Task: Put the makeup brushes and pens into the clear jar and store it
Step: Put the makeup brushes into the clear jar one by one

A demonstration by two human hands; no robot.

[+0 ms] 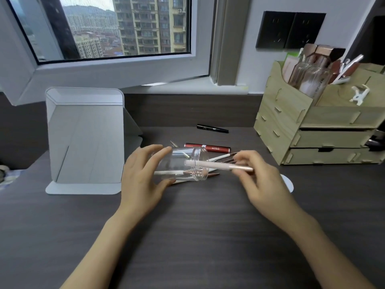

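Note:
My left hand (143, 174) grips the clear jar (183, 164), tipped on its side above the dark desk with its open mouth toward the right. My right hand (256, 176) pinches a pale pink makeup pen (218, 166) and holds it level, its left end at the jar's mouth. Behind the jar lie several white and rose-gold brushes (220, 157) in a loose pile, a red tube marked KISS (207, 147) and, farther back, a black pen (212, 128). Part of the pile is blurred through the jar.
A white standing mirror (85, 140) is at the left. A wooden drawer organiser (312, 126) with bottles on top stands at the right. A white round lid (288, 182) peeks out behind my right hand. A window is behind the desk.

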